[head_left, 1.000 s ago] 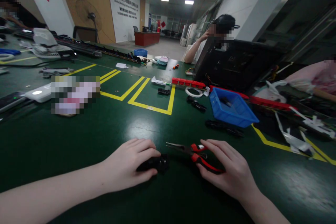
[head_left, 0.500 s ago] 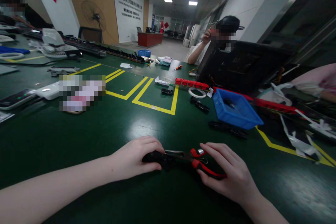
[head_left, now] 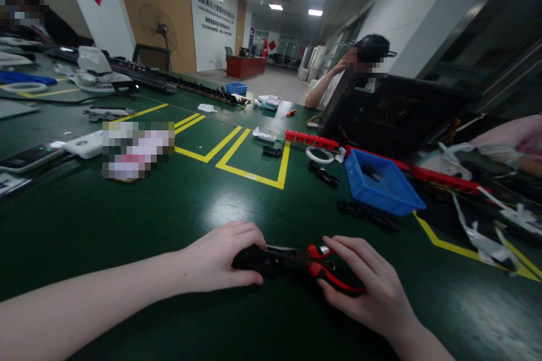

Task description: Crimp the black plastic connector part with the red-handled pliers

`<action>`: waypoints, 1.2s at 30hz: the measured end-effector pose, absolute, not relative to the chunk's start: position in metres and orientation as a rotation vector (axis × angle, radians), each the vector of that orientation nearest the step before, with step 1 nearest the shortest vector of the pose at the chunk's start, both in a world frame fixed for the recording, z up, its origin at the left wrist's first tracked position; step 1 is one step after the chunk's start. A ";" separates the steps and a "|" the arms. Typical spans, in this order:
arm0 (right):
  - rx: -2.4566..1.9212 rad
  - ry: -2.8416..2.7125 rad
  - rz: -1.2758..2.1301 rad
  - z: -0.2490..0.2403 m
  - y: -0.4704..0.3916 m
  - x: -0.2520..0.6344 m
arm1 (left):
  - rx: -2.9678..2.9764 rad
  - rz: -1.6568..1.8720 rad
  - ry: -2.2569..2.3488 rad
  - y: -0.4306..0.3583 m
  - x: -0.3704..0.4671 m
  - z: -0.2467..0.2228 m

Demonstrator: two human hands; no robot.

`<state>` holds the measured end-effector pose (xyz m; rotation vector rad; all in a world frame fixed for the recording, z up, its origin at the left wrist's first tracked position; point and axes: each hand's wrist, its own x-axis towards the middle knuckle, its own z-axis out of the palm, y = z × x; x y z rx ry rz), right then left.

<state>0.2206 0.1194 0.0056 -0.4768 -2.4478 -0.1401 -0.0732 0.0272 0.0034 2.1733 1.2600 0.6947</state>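
Near the front of the green table, my left hand (head_left: pixel 231 256) is closed around a small black part (head_left: pixel 256 259), and its fingers cover much of it. My right hand (head_left: pixel 366 285) grips needle-nose pliers (head_left: pixel 315 259) by their red and black handles. The handles are spread somewhat, with a thin spring between them. The jaws point left and reach to the black part; whether they clamp it I cannot make out in the dark, blurred area.
A blue bin (head_left: pixel 381 183) with black pieces stands at the right, black parts (head_left: pixel 368 215) in front of it. Beyond lie a white ring (head_left: pixel 319 154) and a red strip (head_left: pixel 311 139). A phone (head_left: pixel 141 152) lies left. A person (head_left: pixel 364 59) sits behind a large black panel (head_left: pixel 393 115).
The view has shifted slightly, so the background sits a little lower and further right. Both hands keep their hold on the black part and the pliers, with hardly any movement.
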 end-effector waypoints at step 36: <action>-0.493 -2.589 -0.300 0.010 0.120 0.215 | 2.159 0.782 1.207 0.028 -0.074 0.003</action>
